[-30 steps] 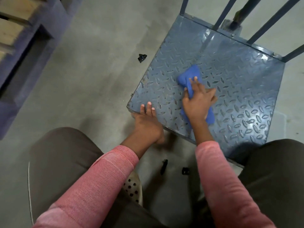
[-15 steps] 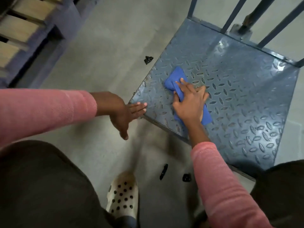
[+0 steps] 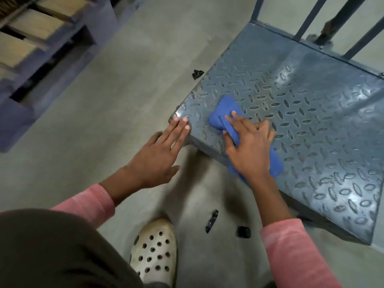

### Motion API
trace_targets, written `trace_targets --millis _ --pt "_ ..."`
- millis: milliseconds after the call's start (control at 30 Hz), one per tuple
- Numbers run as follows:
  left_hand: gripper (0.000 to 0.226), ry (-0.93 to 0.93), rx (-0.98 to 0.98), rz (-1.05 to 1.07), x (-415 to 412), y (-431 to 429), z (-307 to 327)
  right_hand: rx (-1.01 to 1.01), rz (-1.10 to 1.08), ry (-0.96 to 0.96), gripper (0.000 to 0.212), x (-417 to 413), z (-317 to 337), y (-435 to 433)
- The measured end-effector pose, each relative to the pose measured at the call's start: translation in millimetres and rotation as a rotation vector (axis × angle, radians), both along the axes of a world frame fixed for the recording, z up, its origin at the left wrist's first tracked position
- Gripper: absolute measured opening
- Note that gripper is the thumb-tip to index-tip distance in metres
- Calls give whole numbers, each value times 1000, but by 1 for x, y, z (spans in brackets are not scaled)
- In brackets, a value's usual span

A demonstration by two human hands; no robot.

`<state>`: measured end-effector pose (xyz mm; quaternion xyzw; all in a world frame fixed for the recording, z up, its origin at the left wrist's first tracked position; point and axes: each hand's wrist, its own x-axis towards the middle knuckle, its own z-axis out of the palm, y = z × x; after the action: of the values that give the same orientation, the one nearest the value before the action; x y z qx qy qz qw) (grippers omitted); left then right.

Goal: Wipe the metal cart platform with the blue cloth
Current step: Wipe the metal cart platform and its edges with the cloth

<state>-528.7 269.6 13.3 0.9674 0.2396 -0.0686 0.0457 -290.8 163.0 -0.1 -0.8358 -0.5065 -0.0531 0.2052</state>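
Note:
The metal cart platform (image 3: 311, 125) is a blue-grey tread plate filling the right half of the head view, low above the floor. A folded blue cloth (image 3: 224, 113) lies near its front left corner. My right hand (image 3: 249, 150) presses flat on the cloth, fingers spread over it, so part of the cloth is hidden under the palm. My left hand (image 3: 158, 159) is open with fingers apart, its fingertips touching the platform's left corner edge.
The cart's upright bars (image 3: 307, 19) rise at the far edge. A blue-painted rack with wooden boards (image 3: 37, 44) stands at the upper left. Small black scraps (image 3: 197, 74) (image 3: 212, 220) (image 3: 243, 231) lie on the concrete floor. My white clog (image 3: 154, 248) is near the bottom.
My right hand has slid the cloth left toward the platform's front left corner. My left hand lifted off the front edge, swung left, and now touches the corner with its fingertips.

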Motion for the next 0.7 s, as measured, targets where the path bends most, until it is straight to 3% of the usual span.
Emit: trace_targets --millis 100,200,267,433,500,600,633,700 --pt "87 -138 -6 63 -3 -3 -3 14 87 9 38 14 0 -18" --pt "81 -160 1 97 -7 -6 -3 137 -243 159 40 33 2 -18" --pt "80 -174 -16 119 -8 -10 -4 127 -378 141 42 24 3 -10" --pt "76 -203 26 119 -11 -11 -9 -39 288 -104 42 -3 0 -2" --pt "76 -200 36 115 -13 -9 -10 -21 181 -28 42 16 0 1" --pt "76 -200 64 117 -15 -5 -8 20 -245 83 45 31 0 10" --pt "76 -208 74 116 -15 -4 -8 1 -247 40 47 24 1 13" --pt "78 -225 85 108 -15 -2 -8 -49 32 -69 48 1 4 16"
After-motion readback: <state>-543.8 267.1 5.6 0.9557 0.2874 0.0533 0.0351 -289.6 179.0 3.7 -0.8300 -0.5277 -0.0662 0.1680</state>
